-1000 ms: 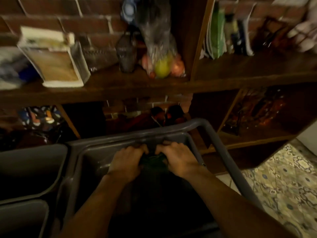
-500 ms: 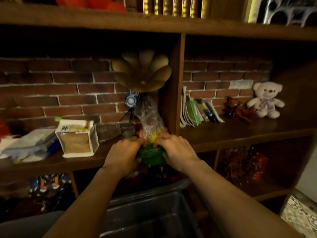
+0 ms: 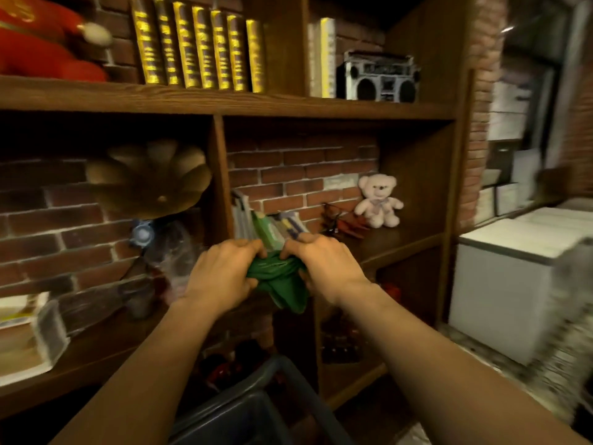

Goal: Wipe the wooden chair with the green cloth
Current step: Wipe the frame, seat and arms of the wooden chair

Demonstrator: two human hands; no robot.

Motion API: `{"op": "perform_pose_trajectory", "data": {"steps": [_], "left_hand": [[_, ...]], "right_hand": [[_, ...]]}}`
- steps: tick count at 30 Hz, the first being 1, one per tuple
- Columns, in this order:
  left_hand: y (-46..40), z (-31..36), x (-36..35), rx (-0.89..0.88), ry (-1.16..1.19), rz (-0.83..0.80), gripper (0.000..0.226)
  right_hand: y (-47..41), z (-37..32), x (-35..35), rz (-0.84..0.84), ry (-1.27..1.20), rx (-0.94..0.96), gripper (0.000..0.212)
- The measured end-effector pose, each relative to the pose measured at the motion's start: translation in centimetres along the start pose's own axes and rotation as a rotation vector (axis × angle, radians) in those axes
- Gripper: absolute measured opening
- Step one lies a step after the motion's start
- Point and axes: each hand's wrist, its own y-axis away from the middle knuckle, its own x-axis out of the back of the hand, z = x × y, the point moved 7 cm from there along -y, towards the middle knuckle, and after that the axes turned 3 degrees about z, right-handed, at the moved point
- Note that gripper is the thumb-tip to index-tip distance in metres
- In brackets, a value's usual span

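Note:
The green cloth is bunched up between both hands in the middle of the view, held in the air in front of a dark wooden bookshelf. My left hand grips its left side and my right hand grips its right side, with a fold of cloth hanging down below them. No wooden chair is in view.
The shelves hold gold-spined books, a toy boombox, a teddy bear, a brass horn and a carton. A grey bin stands below my arms. A white chest stands at right.
My view has swung up and to the right, away from the grey bin. Both hands lifted the green cloth out of the bin and up in front of the shelves.

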Motion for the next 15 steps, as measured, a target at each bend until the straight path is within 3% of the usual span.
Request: {"op": "perform_pose_trajectory", "data": {"steps": [8, 15], "left_hand": [[-7.0, 18.9, -1.9, -0.275, 0.169, 0.041, 0.047], [-8.2, 36.7, -2.7, -0.488, 0.343, 0.061, 0.046]], "right_hand": [[11.0, 14.2, 8.8, 0.050, 0.202, -0.263, 0.044], [23.7, 23.7, 16.8, 0.038, 0.383, -0.462, 0.039]]}}
